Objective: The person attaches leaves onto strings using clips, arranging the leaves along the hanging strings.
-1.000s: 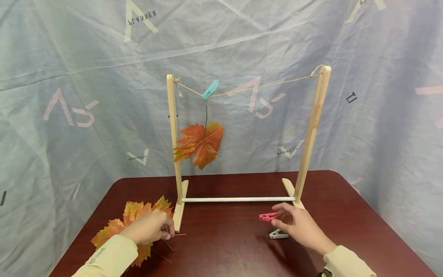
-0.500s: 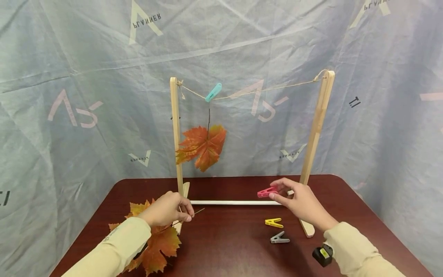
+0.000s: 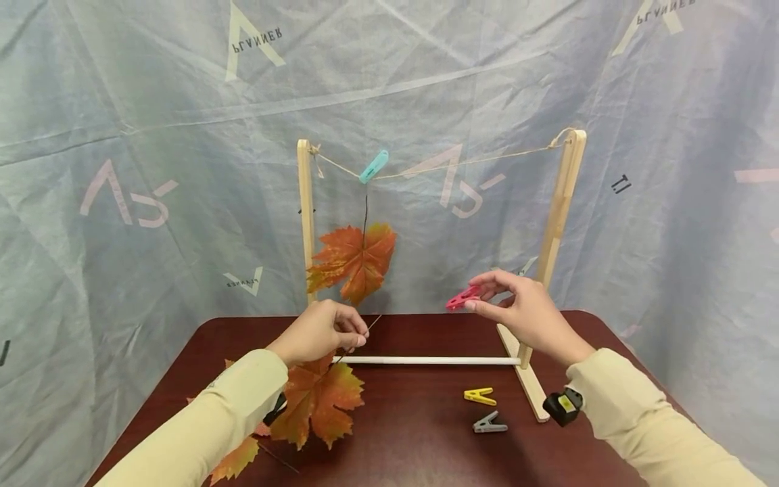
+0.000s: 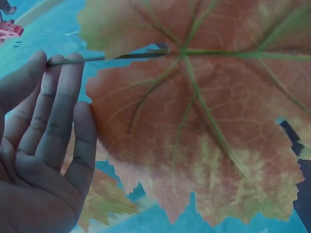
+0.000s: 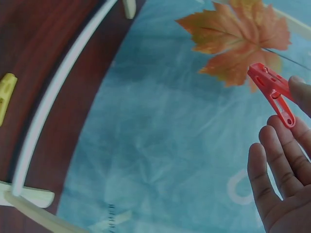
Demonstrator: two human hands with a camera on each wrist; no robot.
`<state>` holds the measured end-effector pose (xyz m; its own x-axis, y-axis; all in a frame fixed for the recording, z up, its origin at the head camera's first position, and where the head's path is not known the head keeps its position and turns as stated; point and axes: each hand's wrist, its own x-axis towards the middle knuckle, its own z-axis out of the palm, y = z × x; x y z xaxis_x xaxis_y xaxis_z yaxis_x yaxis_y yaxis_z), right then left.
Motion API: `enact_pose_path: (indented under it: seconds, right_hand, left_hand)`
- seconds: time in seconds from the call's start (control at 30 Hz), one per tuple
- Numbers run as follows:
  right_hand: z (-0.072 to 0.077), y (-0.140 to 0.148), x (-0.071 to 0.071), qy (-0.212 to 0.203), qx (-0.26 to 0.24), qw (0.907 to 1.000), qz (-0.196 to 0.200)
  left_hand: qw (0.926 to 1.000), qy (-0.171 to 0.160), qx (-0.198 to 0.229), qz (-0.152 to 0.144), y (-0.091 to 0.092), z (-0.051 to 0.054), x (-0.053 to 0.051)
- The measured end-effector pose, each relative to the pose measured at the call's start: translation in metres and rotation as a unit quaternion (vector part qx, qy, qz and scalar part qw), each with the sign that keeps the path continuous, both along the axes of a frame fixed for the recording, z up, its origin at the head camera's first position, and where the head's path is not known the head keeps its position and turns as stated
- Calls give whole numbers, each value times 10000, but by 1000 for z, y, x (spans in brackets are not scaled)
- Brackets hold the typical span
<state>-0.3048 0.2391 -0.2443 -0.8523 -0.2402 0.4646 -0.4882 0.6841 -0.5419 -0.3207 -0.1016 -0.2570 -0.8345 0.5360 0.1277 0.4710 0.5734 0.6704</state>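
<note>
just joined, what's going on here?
A person pinches the stem of an orange leaf in their left hand and a pink clothespin in their right hand; leaf and pin are apart. Another leaf already hangs by its stem from a blue clothespin on the string of a wooden frame. Yellow and grey clothespins lie on the table, and more leaf shows at its near left.
</note>
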Motion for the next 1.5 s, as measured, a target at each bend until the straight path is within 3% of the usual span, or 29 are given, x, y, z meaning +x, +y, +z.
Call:
enact_pose_path:
  seconds: [0.4, 0.67, 1.17, 1.5]
  right_hand:
    - [38, -8, -11, 185, -274, 9994, 88]
    - [59, -12, -18, 345, -365, 9987, -40]
    - [116, -37, -33, 1261, -459, 9907, -210]
    - [147, -48, -51, 1458, -784, 9852, -445]
  left_hand:
    - [9952, 371, 774, 478, 32, 26, -17]
    - [9887, 788, 997, 795, 56, 36, -26]
    - [9633, 1392, 1548, 1692, 88, 66, -44]
    - [9440, 1363, 2045, 2202, 104, 84, -52]
